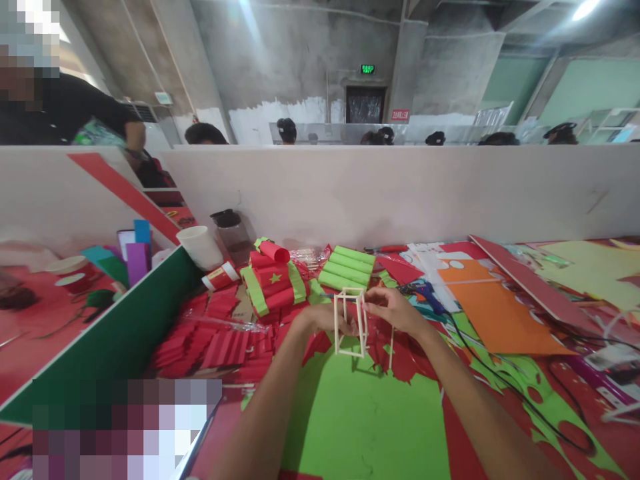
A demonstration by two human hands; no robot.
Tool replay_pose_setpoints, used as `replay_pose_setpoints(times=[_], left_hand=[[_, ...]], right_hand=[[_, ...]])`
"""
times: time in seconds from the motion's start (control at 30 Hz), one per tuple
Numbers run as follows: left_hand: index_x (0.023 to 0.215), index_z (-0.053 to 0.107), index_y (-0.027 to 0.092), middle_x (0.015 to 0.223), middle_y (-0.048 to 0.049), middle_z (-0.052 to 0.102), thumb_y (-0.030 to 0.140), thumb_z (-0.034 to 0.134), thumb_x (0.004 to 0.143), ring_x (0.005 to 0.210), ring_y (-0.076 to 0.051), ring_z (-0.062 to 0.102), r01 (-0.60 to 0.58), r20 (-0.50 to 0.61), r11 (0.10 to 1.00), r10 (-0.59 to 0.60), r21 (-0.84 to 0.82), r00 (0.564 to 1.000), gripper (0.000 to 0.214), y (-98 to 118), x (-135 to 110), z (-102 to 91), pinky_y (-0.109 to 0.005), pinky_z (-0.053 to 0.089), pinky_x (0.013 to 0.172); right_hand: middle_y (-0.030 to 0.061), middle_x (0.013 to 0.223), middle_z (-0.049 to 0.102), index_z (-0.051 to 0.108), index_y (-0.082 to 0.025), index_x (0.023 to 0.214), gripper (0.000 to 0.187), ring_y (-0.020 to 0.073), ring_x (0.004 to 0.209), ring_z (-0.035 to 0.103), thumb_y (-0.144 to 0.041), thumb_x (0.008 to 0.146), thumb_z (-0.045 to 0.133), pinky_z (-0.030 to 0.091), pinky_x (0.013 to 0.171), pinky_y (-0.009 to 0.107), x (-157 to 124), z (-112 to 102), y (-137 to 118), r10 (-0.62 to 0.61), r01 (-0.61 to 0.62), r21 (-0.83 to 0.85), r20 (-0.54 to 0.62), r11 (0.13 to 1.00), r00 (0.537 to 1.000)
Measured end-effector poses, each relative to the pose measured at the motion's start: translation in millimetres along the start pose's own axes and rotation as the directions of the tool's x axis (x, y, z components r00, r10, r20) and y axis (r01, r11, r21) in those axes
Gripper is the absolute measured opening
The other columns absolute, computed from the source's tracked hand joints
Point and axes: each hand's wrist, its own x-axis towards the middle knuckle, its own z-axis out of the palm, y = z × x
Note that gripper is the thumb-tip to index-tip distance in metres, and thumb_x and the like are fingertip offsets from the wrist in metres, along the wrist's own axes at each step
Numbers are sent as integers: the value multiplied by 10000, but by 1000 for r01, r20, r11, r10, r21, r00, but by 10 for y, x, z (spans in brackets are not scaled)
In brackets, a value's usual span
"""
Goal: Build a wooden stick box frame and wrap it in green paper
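A small box-shaped frame of thin pale wooden sticks (338,327) is upright, held just above a light green sheet (370,420). My left hand (325,317) reaches behind it from the left, fingers closed on it and partly hidden by the sticks. With thumb and fingers pinched together, my right hand (395,310) grips the frame's upper right side. A loose thin stick (391,348) points down below the right palm; I cannot tell whether that hand holds it. Torn red paper (405,363) lies under the hands.
Folded red paper strips (225,350) and a red-and-green paper model with a star (275,279) lie left. Ridged green paper (349,268) lies behind. A blue glue gun (430,297) with a cable and orange sheets (490,310) are right. A white partition (400,193) closes the back.
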Motion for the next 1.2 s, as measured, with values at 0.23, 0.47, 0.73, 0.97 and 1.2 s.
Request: replay_pose_setpoints(times=[0.23,0.47,0.73,0.97,1.2], left_hand=[[793,682,132,639,12,601,232,716,614,562,-106,486,-47,21,999,47,7,999,208,-38,21,-25,-221,391,534],[815,685,148,653,5,611,238,703,633,568,-114,495,-69,-4,997,69,29,998,204,-22,14,-19,-227,385,546],[823,668,142,674,-4,610,258,697,653,578,-117,506,-70,-43,997,71,14,997,207,-15,24,-13,-234,405,561],[875,655,146,728,-9,643,257,735,643,630,-126,561,-100,-52,992,96,-79,994,270,7,8,21,-243,444,611],[1028,581,143,791,-47,678,211,655,758,702,-163,637,-42,-190,918,-37,-393,981,288,-4,-40,25,-322,519,721]], right_hand=[[42,909,689,662,-182,926,241,200,836,621,-374,784,626,484,752,299,-6,1,10,30,-32,74,23,997,999],[42,925,683,646,-183,919,225,197,846,620,-366,790,625,479,765,299,-7,-15,41,36,-39,109,24,993,999],[45,930,674,643,-189,932,257,201,837,630,-388,769,642,486,764,312,27,-29,98,64,-62,117,-15,991,998],[44,889,664,639,-185,919,272,194,797,628,-404,756,643,491,733,311,31,-27,127,87,-80,130,-48,988,995],[28,790,649,614,-173,866,264,160,684,605,-405,742,645,464,627,268,27,-65,176,156,-139,154,-101,978,983]])
